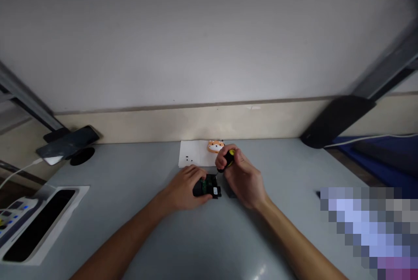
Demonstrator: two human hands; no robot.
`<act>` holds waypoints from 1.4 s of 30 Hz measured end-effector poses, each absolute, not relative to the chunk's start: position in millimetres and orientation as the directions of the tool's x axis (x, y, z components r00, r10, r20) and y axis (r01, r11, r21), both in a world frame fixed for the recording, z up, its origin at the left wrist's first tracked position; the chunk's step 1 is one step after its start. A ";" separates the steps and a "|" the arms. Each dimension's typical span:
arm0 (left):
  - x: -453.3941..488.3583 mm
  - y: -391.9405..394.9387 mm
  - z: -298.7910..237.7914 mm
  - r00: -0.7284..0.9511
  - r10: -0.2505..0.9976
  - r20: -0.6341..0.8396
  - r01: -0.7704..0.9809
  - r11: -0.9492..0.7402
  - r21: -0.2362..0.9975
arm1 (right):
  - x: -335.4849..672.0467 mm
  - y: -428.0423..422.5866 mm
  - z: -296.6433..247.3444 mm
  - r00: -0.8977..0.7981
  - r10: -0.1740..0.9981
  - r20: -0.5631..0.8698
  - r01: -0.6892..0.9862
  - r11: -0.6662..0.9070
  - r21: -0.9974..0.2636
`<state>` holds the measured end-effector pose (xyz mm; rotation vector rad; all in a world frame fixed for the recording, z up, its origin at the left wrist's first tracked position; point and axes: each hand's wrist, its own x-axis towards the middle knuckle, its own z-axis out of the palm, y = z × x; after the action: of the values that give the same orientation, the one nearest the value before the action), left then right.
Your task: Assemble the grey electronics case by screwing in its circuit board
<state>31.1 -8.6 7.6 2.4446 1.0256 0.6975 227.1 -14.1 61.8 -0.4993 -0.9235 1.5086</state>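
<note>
My left hand is closed round a small black device with a green circuit board showing, and keeps it on the grey table. In my right hand is a screwdriver with a black and yellow handle. Its thin shaft points down toward the device's upper right edge; whether the tip touches cannot be made out. A dark flat piece lies partly hidden under my right hand. Just beyond my hands is a white paper with several tiny dark screws on its left half.
An orange and white animal-faced case sits on the paper's right side. Toward the left are a phone on a stand, a power strip and a dark slab on white backing. A black cylinder stands at the back right.
</note>
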 end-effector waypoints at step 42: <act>31.1 -7.2 1.1 0.617 0.717 0.324 0.541 -0.686 0.487 | 225.3 -14.8 60.7 -0.243 0.945 0.217 -0.604 0.028 -0.797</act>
<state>31.1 -7.2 1.1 2.5024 1.0104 0.7192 225.3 -14.8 60.7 -0.4751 -0.9823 1.5585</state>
